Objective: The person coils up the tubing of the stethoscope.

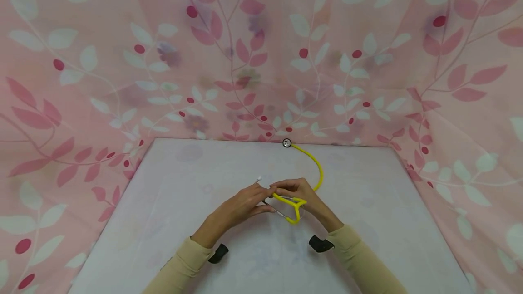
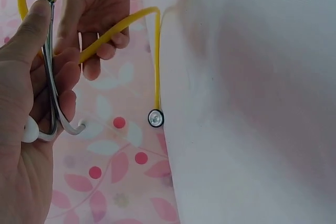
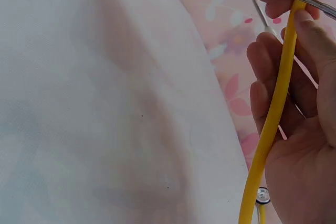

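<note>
A stethoscope with yellow tubing [image 1: 320, 171] is between both hands above the table. My left hand [image 1: 245, 203] grips its two metal ear tubes [image 2: 51, 77], held close together, the thumb pressing along them. A white eartip [image 2: 30, 129] shows beside the left palm. My right hand [image 1: 302, 192] holds the yellow tube [image 3: 283, 72], thumb against it near the fingertips, while the tube runs down across the palm. Both hands' fingertips are close together in the head view. The round chest piece [image 1: 287, 143] lies by the table's far edge, with the tube curving toward it.
The white-covered table [image 1: 171, 180] reaches back to a pink leaf-patterned curtain [image 1: 229, 58], which also hangs at both sides. Black wrist straps or mounts [image 1: 321, 244] sit under each forearm, by the light sleeves [image 1: 363, 257].
</note>
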The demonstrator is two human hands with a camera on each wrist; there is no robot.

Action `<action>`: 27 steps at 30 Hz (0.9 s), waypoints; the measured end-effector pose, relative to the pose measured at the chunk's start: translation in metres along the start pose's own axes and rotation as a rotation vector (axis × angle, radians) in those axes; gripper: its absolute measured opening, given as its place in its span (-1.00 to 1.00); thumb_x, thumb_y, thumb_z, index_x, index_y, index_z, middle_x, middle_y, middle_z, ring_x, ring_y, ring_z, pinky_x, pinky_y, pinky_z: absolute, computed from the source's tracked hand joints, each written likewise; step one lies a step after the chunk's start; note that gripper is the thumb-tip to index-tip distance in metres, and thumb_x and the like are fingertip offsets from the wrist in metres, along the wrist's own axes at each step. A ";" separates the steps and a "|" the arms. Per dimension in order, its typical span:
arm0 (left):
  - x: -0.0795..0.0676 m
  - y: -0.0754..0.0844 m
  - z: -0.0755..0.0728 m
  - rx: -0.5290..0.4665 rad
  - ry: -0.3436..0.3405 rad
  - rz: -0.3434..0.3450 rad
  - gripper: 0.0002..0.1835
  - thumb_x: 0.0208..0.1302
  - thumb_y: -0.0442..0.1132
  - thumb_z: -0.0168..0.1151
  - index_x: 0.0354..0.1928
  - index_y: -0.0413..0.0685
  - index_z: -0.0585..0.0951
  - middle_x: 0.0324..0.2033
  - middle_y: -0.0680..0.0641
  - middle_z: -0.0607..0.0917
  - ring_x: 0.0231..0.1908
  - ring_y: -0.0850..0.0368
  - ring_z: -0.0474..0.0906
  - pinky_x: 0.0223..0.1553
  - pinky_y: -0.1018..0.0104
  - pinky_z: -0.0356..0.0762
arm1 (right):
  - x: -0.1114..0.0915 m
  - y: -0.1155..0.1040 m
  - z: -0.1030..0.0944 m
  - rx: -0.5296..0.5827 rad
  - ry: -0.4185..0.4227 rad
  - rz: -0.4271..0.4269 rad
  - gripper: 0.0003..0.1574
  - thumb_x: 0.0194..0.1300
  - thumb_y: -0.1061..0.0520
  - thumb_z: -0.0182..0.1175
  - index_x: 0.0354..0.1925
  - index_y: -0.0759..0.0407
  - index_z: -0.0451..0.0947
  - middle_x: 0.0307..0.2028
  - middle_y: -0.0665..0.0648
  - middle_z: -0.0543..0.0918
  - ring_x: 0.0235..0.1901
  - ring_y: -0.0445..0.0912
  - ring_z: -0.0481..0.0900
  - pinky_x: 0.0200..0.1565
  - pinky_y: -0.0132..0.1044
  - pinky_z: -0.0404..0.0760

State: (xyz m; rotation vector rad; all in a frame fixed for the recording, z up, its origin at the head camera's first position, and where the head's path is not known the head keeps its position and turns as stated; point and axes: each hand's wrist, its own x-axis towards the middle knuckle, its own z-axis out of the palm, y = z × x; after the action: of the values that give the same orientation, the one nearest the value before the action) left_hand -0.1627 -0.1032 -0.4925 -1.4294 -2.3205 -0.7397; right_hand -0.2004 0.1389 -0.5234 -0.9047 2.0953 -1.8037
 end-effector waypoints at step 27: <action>-0.005 -0.030 0.002 0.252 0.172 -0.164 -0.25 -0.04 -0.11 0.51 0.26 -0.11 0.53 -0.25 -0.06 0.63 -0.26 0.14 0.59 -0.19 0.35 0.63 | -0.037 -0.018 0.044 -1.126 0.101 -0.296 -0.55 0.09 0.14 0.48 0.01 0.02 0.71 -0.35 -0.02 0.66 -0.41 -0.23 0.58 -0.36 -0.43 0.59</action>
State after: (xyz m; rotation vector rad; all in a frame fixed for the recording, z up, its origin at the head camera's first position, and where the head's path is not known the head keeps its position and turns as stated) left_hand -0.1867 -0.1167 -0.5048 -1.0368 -2.3183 -0.5629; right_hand -0.1421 0.1243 -0.5234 -1.3975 3.1760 -0.5887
